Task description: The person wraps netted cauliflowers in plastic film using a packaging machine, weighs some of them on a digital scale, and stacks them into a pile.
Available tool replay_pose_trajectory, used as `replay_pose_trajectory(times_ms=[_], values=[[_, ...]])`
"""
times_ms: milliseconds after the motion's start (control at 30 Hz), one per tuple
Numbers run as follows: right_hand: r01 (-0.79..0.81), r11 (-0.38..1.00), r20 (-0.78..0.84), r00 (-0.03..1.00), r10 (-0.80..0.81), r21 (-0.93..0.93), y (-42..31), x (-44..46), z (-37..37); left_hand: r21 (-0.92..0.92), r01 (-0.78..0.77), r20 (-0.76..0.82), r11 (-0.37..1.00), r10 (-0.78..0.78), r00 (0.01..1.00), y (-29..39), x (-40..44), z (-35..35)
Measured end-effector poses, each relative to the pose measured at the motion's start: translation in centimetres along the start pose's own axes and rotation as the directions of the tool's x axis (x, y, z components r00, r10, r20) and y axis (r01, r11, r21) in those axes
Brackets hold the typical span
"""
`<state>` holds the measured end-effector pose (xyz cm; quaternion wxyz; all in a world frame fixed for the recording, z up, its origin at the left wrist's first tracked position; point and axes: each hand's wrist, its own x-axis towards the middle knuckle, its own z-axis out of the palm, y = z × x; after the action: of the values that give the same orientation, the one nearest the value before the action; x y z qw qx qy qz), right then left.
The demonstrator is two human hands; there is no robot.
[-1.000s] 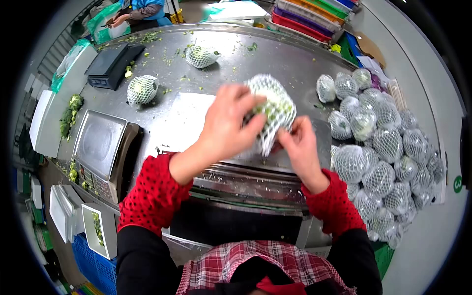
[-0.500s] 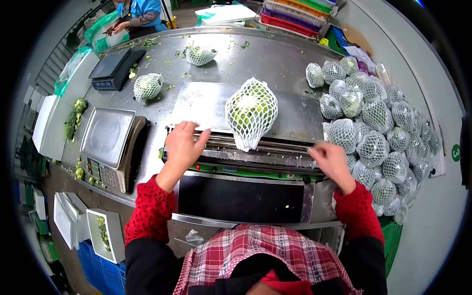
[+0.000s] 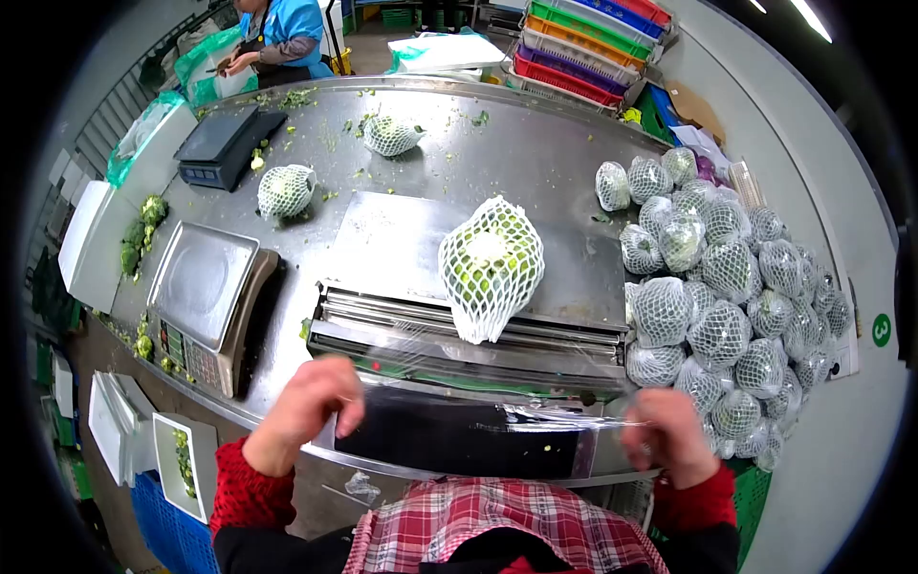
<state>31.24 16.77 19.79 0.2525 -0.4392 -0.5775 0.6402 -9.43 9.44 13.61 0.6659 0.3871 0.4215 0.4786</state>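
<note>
A vegetable in white foam netting rests on the metal plate, its gathered end over the rollers of the wrapping machine. Clear plastic film stretches between my hands, over the machine's front and the black panel. My left hand is closed at the film's left edge. My right hand is closed at its right edge, fingers curled. Neither hand touches the netted vegetable.
Two netted vegetables lie farther back. A scale stands left, a second scale behind it. Wrapped vegetables are heaped right. Crates and a person in blue are beyond the table.
The netted vegetable was set down on the plate and let go. My hands moved apart to the machine's sides, then toward my body with film now between them.
</note>
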Motion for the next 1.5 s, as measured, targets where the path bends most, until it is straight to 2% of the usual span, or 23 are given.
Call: replay_pose_trajectory(times_ms=[67,100,133,167,200,233,267,300,367,400,467,533,667,767,833,967,1033,1067,1167,1233,1333,1433,1500], values=[[0.241,0.854,0.022,0.959,-0.283,0.462,-3.8,4.1,-0.1,-0.118,-0.465,-0.106,0.877,0.454,0.884,4.2,2.8,-0.5],[0.292,0.691,0.033,0.909,-0.416,0.661,-5.7,6.1,-0.2,-0.297,-0.431,-0.309,0.852,0.342,0.887,6.2,5.7,-0.7],[0.378,0.531,-0.061,0.852,-0.519,0.758,-5.9,10.5,0.2,-0.116,-0.471,-0.308,0.874,0.419,0.854,7.5,9.7,-1.4],[0.536,0.624,-0.243,0.834,-0.495,0.568,-5.3,15.5,1.8,0.307,-0.47,-0.381,0.827,0.56,0.736,6.9,14.7,-3.3],[0.593,0.753,-0.324,0.799,-0.507,0.285,-1.7,19.5,1.3,0.822,-0.157,-0.333,0.547,0.687,0.646,3.4,19.7,-5.8],[0.555,0.832,-0.403,0.757,-0.514,-0.02,2.0,23.4,0.9,0.964,0.261,-0.203,0.049,0.772,0.603,0.4,23.4,-7.7],[0.295,0.928,-0.336,0.871,-0.358,-0.226,4.6,23.4,-0.4,0.967,0.251,-0.168,-0.046,0.626,0.762,-1.7,24.2,-7.0],[0.322,0.938,-0.335,0.876,-0.346,-0.127,7.2,24.1,0.1,0.967,0.22,-0.136,-0.132,0.464,0.876,-3.2,24.5,-5.9],[0.423,0.903,-0.216,0.891,-0.4,0.076,10.5,24.6,-1.2,0.959,-0.177,0.283,-0.222,0.686,0.671,-4.3,23.8,-4.4],[0.435,0.897,-0.183,0.891,-0.416,0.08,9.5,23.7,-0.7,0.961,-0.183,0.275,-0.206,0.673,0.686,-3.8,23.5,-3.8],[0.443,0.892,-0.156,0.891,-0.426,0.092,8.1,22.2,-0.5,0.62,-0.675,0.767,-0.4,0.492,0.412,-2.3,23.3,-2.8],[0.624,0.565,0.246,0.759,-0.603,-0.54,7.7,22.0,-1.1,0.651,-0.731,0.707,-0.204,0.514,0.486,-2.8,23.3,-2.4],[0.573,0.459,0.228,0.759,-0.61,-0.679,6.7,21.5,-2.1,0.653,-0.746,0.612,0.134,0.487,0.623,-1.3,23.1,-1.1],[0.542,0.618,0.28,0.835,-0.474,-0.57,3.3,16.2,-1.5,0.567,-0.525,0.472,0.635,0.272,0.839,1.7,17.9,1.1],[0.531,0.646,0.344,0.847,-0.404,-0.549,2.4,11.6,0.0,0.526,-0.31,0.428,0.792,0.069,0.901,1.8,13.2,3.4],[0.2,0.923,0.371,0.926,-0.068,-0.329,8.6,3.0,2.7,0.373,0.045,0.358,0.927,-0.189,0.915,-6.2,4.9,3.7],[-0.366,0.919,0.333,0.856,0.395,-0.149,10.9,0.5,2.2,-0.132,0.426,0.233,0.895,-0.389,0.891,-11.8,1.6,1.7],[-0.489,0.857,0.28,0.856,0.435,0.162,11.1,-1.2,2.2,-0.313,0.445,0.268,0.839,-0.372,0.889,-11.7,0.6,1.6],[-0.147,0.898,0.037,0.989,0.145,0.414,11.1,-4.7,4.3,-0.56,0.268,0.073,0.784,-0.276,0.959,-11.1,-2.3,4.1],[-0.096,0.955,-0.149,0.979,0.142,0.28,11.9,-5.1,5.2,-0.126,0.227,-0.149,0.966,-0.244,0.958,-11.3,-3.4,5.4],[0.011,1.0,-0.327,0.945,-0.005,0.016,13.6,-4.1,5.2,0.001,0.214,-0.437,0.977,-0.192,0.879,-12.5,-4.7,6.0],[-0.205,0.972,-0.373,0.899,0.232,0.111,13.7,-6.7,3.7,-0.057,0.231,-0.599,0.971,-0.218,0.77,-10.8,-9.1,5.4],[-0.418,0.888,-0.344,0.819,0.459,0.19,15.3,-9.6,4.6,-0.269,0.229,-0.509,0.935,-0.34,0.791,-12.1,-12.2,4.2]])
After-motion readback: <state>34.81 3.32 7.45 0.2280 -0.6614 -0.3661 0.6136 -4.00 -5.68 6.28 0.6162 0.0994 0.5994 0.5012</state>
